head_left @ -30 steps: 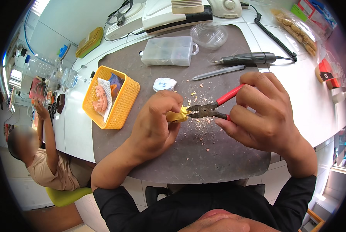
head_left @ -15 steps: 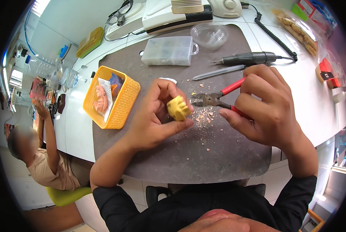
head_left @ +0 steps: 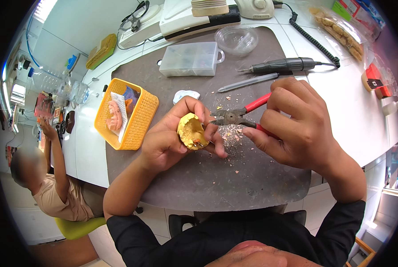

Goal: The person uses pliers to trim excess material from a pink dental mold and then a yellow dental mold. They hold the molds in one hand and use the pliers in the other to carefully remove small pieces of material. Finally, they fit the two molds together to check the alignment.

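My left hand (head_left: 163, 140) is closed round a yellow plaster dental cast (head_left: 191, 129), its hollow arch turned up toward me. A small orange-brown bit shows at the cast's lower edge. In my right hand (head_left: 297, 124) are wire cutters (head_left: 257, 103) with red handles, which stand spread apart. The metal jaws point left, close to the left hand's fingers and just right of the cast. Below them, pale crumbs (head_left: 234, 138) lie scattered over the grey-brown mat (head_left: 208, 187). A white, flat piece (head_left: 186, 95) lies just beyond my left hand.
A yellow basket (head_left: 142, 120) holding a pink dental model (head_left: 114, 115) stands left. Beyond lie a clear compartment box (head_left: 188, 60), a round clear container (head_left: 236, 40), a rotary handpiece (head_left: 283, 66) with coiled cord and a grey pen-like tool (head_left: 248, 82). Another person (head_left: 56, 191) sits at far left.
My left hand has turned the cast so its hollow side shows, and moved it slightly left. The wire cutters have shifted a little left with my right hand.
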